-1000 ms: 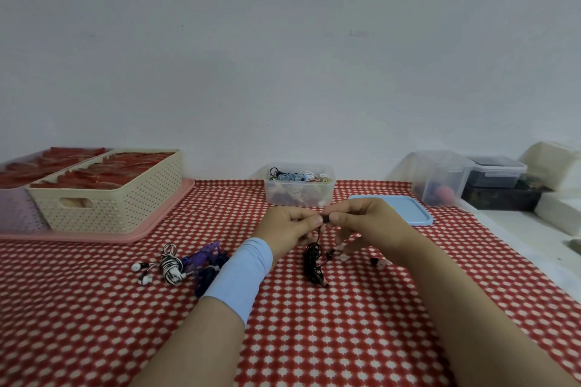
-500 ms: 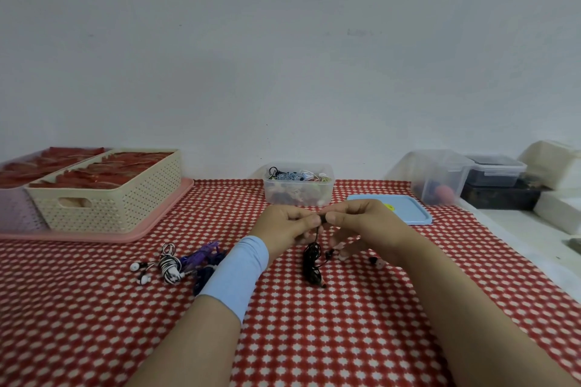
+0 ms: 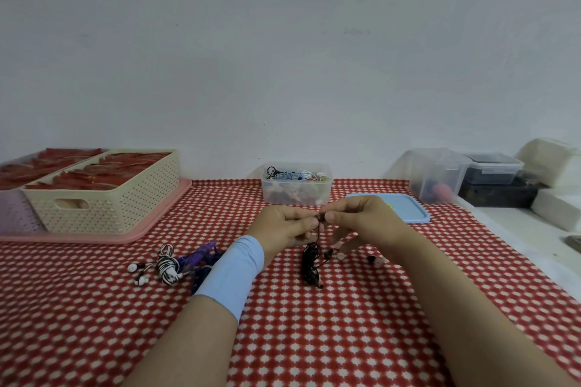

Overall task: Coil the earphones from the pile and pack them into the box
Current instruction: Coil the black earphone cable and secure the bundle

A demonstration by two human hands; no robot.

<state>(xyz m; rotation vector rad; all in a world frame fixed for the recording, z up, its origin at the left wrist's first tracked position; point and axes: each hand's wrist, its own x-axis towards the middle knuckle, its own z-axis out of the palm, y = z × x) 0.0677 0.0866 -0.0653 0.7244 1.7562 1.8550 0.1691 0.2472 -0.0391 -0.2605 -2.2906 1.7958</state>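
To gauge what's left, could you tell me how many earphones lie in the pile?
3: striped set at left, purple set beside it, dark blue one partly behind the wristband; others may be hidden.

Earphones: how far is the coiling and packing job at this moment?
Done: coiled earphones lie in the clear box. In hand: left hand and right hand pinch the black earphones, whose cord hangs in a loose bundle. Left: packing this set, then the pile beside the left wrist.
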